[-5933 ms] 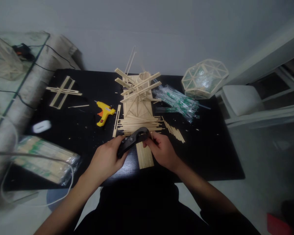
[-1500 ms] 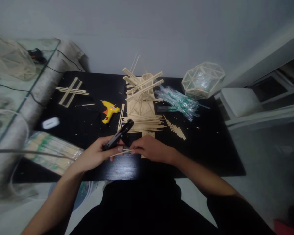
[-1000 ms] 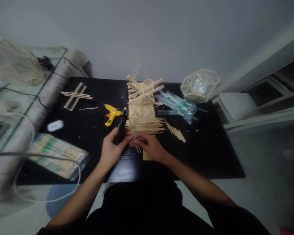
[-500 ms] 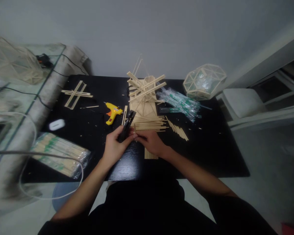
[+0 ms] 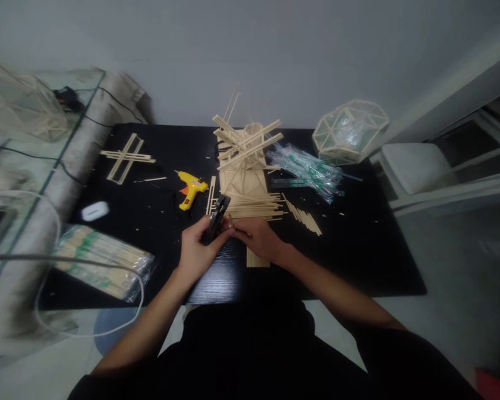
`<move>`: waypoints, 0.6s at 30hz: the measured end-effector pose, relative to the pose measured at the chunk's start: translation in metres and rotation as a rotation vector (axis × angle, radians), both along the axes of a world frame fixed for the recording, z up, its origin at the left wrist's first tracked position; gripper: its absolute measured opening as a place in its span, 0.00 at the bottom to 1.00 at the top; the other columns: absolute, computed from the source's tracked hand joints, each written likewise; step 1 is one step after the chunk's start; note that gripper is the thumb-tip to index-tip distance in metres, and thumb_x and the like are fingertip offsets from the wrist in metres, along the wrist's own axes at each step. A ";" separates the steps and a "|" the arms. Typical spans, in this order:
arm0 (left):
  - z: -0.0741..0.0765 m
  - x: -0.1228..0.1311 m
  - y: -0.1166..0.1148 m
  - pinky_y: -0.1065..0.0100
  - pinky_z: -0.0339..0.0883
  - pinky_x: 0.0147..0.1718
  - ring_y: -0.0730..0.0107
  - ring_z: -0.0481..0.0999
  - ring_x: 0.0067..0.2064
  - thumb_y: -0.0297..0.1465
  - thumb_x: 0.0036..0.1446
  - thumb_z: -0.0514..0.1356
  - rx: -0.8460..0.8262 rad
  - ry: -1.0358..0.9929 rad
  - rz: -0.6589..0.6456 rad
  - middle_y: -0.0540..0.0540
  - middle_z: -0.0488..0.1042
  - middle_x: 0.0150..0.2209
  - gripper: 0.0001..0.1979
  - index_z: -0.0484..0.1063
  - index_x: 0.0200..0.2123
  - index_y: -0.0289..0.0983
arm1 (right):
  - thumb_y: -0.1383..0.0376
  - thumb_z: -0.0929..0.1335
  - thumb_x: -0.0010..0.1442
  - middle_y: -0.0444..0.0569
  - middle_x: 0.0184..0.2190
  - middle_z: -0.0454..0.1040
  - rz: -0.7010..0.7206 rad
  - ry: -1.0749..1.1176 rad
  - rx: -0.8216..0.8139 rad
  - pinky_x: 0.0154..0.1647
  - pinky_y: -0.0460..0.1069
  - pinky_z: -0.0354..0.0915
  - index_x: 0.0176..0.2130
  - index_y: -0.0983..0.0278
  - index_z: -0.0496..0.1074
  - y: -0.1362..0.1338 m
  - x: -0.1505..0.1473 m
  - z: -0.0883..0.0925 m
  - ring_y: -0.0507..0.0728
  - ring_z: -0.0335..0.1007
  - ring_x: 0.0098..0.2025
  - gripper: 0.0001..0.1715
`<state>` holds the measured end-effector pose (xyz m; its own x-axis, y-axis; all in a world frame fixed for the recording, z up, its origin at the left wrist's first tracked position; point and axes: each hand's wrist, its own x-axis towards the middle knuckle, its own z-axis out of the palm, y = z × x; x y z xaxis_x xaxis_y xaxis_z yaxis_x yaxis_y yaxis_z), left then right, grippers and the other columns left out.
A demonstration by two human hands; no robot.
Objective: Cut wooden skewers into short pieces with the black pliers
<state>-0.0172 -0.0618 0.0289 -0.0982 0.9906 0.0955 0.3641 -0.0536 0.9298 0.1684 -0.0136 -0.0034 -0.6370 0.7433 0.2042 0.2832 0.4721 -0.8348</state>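
On my feed, nearer than the yellow plastic glue gun, my left grip holds a black handheld tool, my right grip apparently a thin pale stick. Right of the gun, loose wooden sticks lie unjoined; beyond them, a crossed-stick wooden structure looks partly built.
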 end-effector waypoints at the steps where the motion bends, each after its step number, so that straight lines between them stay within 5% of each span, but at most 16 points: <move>1: -0.001 0.001 0.000 0.66 0.75 0.43 0.66 0.79 0.37 0.39 0.55 0.71 0.012 0.009 -0.004 0.48 0.81 0.35 0.12 0.79 0.38 0.37 | 0.64 0.65 0.73 0.47 0.37 0.82 -0.003 0.005 0.019 0.44 0.49 0.67 0.43 0.62 0.79 -0.001 0.001 -0.002 0.57 0.77 0.38 0.13; 10: -0.010 0.000 0.005 0.65 0.78 0.42 0.67 0.82 0.36 0.36 0.54 0.72 0.083 -0.061 -0.043 0.48 0.83 0.35 0.11 0.81 0.39 0.37 | 0.64 0.64 0.75 0.54 0.44 0.83 0.060 0.076 0.127 0.48 0.50 0.69 0.48 0.66 0.77 0.003 0.005 -0.012 0.58 0.79 0.44 0.13; 18: -0.010 -0.003 0.006 0.66 0.79 0.40 0.66 0.84 0.35 0.35 0.51 0.74 0.075 -0.099 -0.019 0.48 0.84 0.34 0.11 0.81 0.36 0.37 | 0.62 0.65 0.74 0.52 0.40 0.82 0.109 0.004 0.164 0.43 0.49 0.70 0.49 0.66 0.77 0.011 0.004 -0.013 0.56 0.77 0.38 0.14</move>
